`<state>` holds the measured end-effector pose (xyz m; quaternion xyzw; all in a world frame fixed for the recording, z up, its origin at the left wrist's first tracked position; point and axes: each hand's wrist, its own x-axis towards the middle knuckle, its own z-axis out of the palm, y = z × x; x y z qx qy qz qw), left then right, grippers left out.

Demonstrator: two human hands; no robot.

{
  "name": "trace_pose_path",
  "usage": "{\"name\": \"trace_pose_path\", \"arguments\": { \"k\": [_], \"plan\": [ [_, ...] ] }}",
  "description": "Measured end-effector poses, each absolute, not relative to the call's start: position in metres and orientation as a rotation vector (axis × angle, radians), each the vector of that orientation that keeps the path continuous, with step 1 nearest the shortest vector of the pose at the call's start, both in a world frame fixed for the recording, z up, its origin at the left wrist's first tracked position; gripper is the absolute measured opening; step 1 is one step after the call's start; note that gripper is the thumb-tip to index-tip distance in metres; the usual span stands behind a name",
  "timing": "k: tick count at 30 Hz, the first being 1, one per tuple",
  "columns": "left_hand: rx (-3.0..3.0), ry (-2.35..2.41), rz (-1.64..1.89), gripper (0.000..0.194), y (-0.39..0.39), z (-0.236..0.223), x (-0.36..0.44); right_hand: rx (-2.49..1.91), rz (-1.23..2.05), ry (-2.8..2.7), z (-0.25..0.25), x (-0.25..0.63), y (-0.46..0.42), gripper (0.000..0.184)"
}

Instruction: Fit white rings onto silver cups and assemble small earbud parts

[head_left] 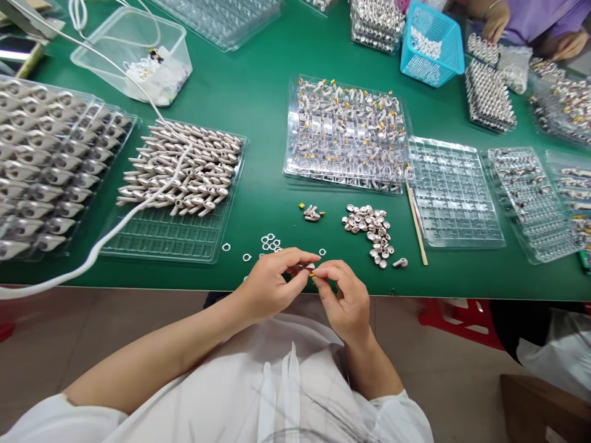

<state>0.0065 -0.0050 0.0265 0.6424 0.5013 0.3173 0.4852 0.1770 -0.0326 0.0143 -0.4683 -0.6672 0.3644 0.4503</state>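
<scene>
Close together at the table's front edge, both hands work on one small part. My left hand [272,284] pinches a beige earbud shell [311,266] between thumb and fingers, which partly hide it. A tiny yellow tab [312,274] shows at the shell, and the fingertips of my right hand [345,298] are closed on it. Just beyond lie small white rings [270,241] and a little group of earbud pieces with yellow tabs [313,213]. Further right is a pile of round beige caps [368,220], with a single earbud piece [400,263] beside it.
A tray of beige earbud stems [184,169] stands left, crossed by a white cable [115,237]. Stacked trays of larger shells [37,166] lie beyond. Ahead is a filled clear tray [348,132]; a wooden stick [418,224] lies beside another tray [457,194]. Another person's hand [496,21] works back right.
</scene>
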Motion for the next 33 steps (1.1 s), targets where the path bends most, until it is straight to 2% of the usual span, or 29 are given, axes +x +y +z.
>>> {"name": "trace_pose_path", "arguments": {
  "k": [6, 18, 33],
  "plan": [
    [1.488, 1.227, 0.727, 0.018, -0.006, 0.027, 0.004, -1.186, 0.733, -1.747, 0.017, 0.177, -0.031, 0.022],
    [1.507, 1.239, 0.681, 0.026, -0.006, 0.027, 0.004, -1.196, 0.672, -1.827, 0.017, 0.178, -0.029, 0.023],
    [1.693, 1.133, 0.608, 0.025, -0.006, 0.022, -0.003, -1.274, 0.989, -1.928, 0.033, 0.191, -0.015, 0.009]
  ]
}}
